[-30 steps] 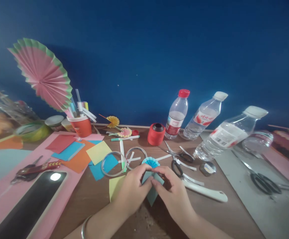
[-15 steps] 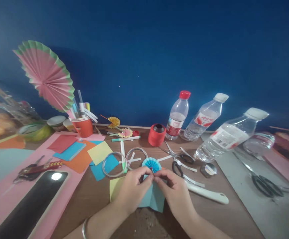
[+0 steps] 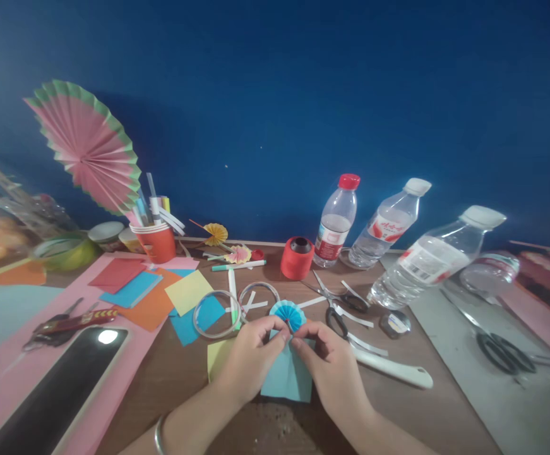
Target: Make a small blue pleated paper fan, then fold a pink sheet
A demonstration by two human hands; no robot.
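Left hand [image 3: 258,357] and right hand [image 3: 329,357] pinching a light blue sheet [image 3: 286,380]
Each is clamped, thumb to finger, at the sheet's far edge, over the brown surface [image 3: 173,373]; just beyond shows a blue pleated fan [image 3: 288,311], then black-handled scissors [image 3: 337,322] near the right hand and a red spool [image 3: 297,262] farther back.

A light blue paper sheet [image 3: 285,376] is pinched near its far edge between the fingertips of the left hand [image 3: 256,354] and right hand [image 3: 334,357], its near part spread almost flat, with a roughly straight lower edge and both near corners showing. Just beyond the fingertips sits a small pleated paper fan [image 3: 287,312], brighter blue with a paler rim, opened into a rounded shape, its folds converging toward the hands; whether fingers touch it is unclear
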